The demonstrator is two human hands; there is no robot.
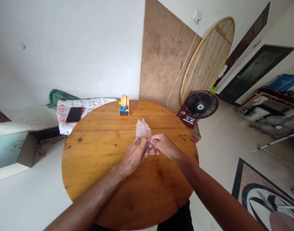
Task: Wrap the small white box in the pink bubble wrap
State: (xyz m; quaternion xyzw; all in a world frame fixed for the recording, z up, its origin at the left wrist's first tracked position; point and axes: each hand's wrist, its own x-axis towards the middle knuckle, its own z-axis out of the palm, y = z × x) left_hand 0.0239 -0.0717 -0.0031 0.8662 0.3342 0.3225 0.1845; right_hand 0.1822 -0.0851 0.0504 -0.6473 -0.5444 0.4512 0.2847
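Over the middle of a round wooden table (101,141), both hands meet on a small bundle of translucent, whitish bubble wrap (142,129). My left hand (136,151) is closed on its near part, with the back of the hand upward. From the right, my right hand (162,145) pinches the wrap's right edge, fingers curled and almost touching the left fingertips. The far end of the wrap sticks out beyond the hands. Whatever lies inside it is hidden. Farther back on the table stands an orange and blue tape dispenser (124,107) with a roll of tape in it.
Left of the table, a black phone (74,114) lies on a white printed sack (62,112), beside a green bag (57,96). A dark red fan (200,106) stands at the right edge. A round wooden board (209,57) leans on the wall behind.
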